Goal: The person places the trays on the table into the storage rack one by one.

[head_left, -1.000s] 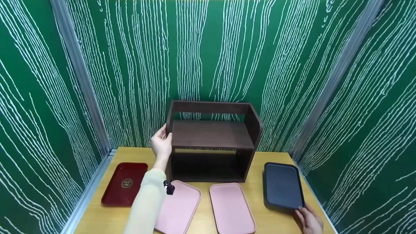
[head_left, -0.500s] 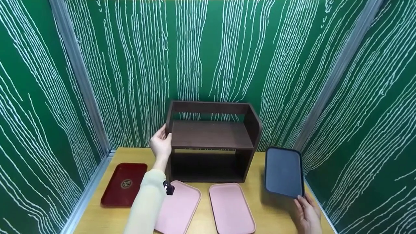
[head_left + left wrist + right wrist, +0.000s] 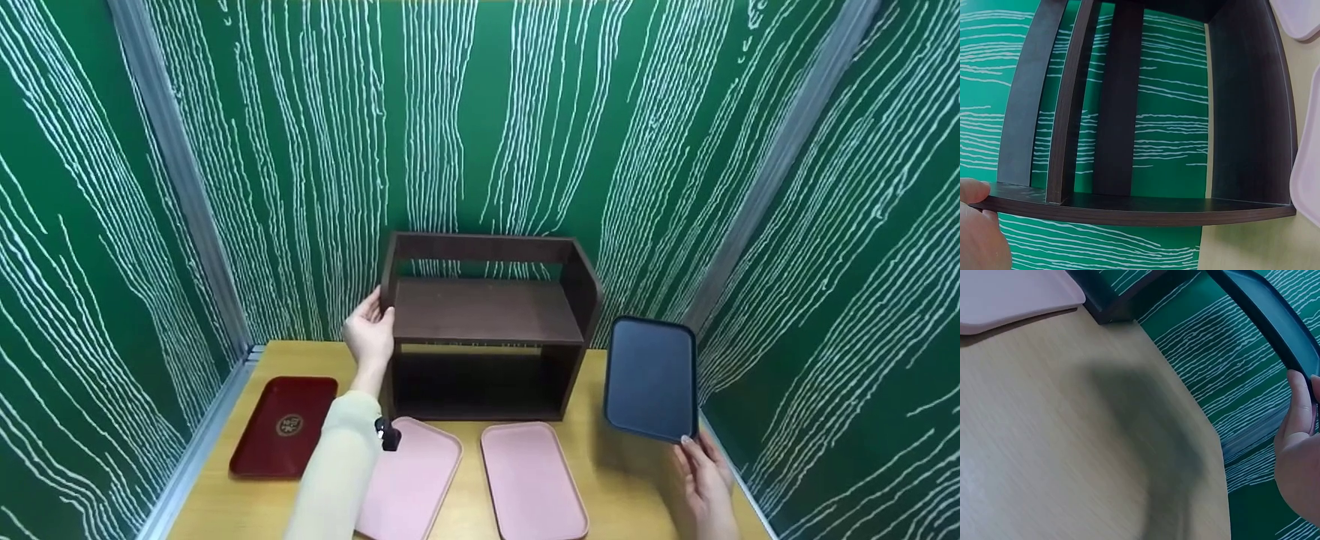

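Note:
My left hand (image 3: 370, 334) grips the left side panel of a dark brown two-tier shelf (image 3: 487, 309), thumb on the front edge. In the left wrist view the thumb and fingers pinch that panel (image 3: 1145, 216) near its upper end. My right hand (image 3: 703, 476) holds a dark blue-grey tray (image 3: 651, 379) by its near right corner, thumb on the rim and fingers beneath. The tray is raised off the table, to the right of the shelf; in the right wrist view its shadow falls on the tabletop (image 3: 1044, 439).
A red tray (image 3: 281, 431) with a gold emblem lies at the left. Two pink trays lie before the shelf, the left one (image 3: 412, 480) partly behind my left sleeve, the other pink tray (image 3: 534, 480) nearer the middle. Green walls (image 3: 495, 112) with white lines enclose the table.
The dark tray has risen off the table and moved away from me, tilting up, with my right hand on its corner. My left hand keeps its grip on the shelf.

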A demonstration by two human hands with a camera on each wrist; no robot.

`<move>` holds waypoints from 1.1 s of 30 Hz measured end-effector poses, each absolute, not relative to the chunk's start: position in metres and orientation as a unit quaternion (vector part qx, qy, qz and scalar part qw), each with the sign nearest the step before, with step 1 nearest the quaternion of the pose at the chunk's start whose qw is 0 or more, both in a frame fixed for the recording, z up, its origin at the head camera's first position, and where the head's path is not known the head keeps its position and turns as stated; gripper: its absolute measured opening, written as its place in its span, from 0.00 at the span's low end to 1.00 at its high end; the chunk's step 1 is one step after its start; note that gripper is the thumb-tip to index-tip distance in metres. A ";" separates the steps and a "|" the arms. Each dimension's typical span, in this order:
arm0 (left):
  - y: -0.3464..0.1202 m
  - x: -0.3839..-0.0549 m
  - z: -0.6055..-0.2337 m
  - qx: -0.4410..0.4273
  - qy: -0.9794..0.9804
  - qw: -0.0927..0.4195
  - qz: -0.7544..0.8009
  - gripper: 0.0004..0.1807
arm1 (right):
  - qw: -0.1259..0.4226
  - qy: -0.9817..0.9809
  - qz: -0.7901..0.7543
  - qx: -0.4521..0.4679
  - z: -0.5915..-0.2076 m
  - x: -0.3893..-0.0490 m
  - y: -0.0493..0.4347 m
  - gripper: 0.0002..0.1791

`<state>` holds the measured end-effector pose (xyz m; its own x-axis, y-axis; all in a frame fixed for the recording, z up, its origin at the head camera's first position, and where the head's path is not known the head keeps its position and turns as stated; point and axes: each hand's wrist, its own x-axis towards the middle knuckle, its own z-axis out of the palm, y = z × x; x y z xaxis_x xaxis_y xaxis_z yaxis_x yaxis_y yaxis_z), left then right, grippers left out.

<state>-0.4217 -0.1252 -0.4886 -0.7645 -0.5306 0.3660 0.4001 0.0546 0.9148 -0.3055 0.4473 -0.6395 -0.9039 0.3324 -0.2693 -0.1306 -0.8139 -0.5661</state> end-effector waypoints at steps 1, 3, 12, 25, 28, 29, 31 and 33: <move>-0.125 -0.421 -0.489 0.051 -0.641 0.341 -0.686 0.24 | 0.123 -0.279 0.935 -0.180 -0.639 -0.306 0.446 0.22; -0.125 -0.420 -0.489 0.053 -0.642 0.344 -0.683 0.23 | 0.122 -0.276 0.936 -0.180 -0.637 -0.307 0.445 0.21; -0.126 -0.423 -0.492 0.052 -0.644 0.339 -0.684 0.24 | 0.119 -0.257 0.942 -0.180 -0.627 -0.308 0.440 0.19; -0.128 -0.425 -0.491 0.050 -0.650 0.345 -0.676 0.24 | 0.129 -0.193 0.967 -0.104 -0.601 -0.315 0.420 0.21; -0.127 -0.424 -0.491 0.046 -0.648 0.346 -0.677 0.24 | 0.129 -0.181 0.970 -0.098 -0.594 -0.316 0.418 0.20; -0.127 -0.424 -0.491 0.046 -0.648 0.346 -0.677 0.24 | 0.129 -0.178 0.970 -0.099 -0.592 -0.316 0.417 0.20; -0.127 -0.424 -0.491 0.046 -0.647 0.344 -0.679 0.24 | 0.130 -0.178 0.970 -0.105 -0.588 -0.316 0.416 0.20; -0.127 -0.423 -0.491 0.048 -0.646 0.341 -0.681 0.24 | 0.129 -0.173 0.970 -0.115 -0.585 -0.316 0.416 0.20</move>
<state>-0.4235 -0.1272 -0.4914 -0.7623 -0.5272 0.3756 0.4022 0.0689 0.9130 -0.3158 0.4155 -0.5854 -0.9402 0.2896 -0.1793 -0.2099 -0.9071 -0.3648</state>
